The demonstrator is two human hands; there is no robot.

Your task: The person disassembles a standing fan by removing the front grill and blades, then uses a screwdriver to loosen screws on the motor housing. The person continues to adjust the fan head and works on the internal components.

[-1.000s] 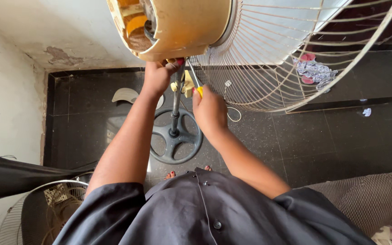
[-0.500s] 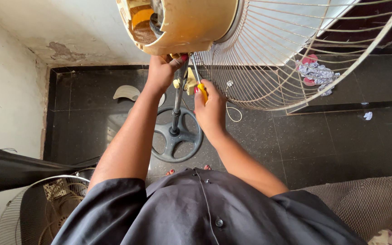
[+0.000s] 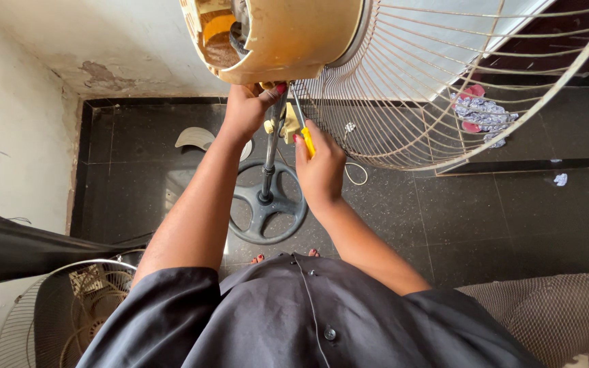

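A pedestal fan stands in front of me, its cream motor housing (image 3: 288,34) open at the back and its wire guard (image 3: 458,88) to the right. My left hand (image 3: 247,109) reaches up and grips the underside of the housing where it meets the pole (image 3: 270,157). My right hand (image 3: 318,163) is closed around a yellow-handled screwdriver (image 3: 306,140) whose shaft points up at the fan's neck joint. The round grey base (image 3: 267,204) sits on the floor below.
Black tiled floor with a white plastic piece (image 3: 195,138) near the wall, a loose white cord (image 3: 356,174), and a bundle of cloth (image 3: 478,112) at the far right. A second wire fan guard (image 3: 69,307) lies at the lower left. A patterned mat (image 3: 553,313) is lower right.
Both hands have stayed at the fan's neck. The view has shifted slightly, so the fan head sits further right and higher in the picture.
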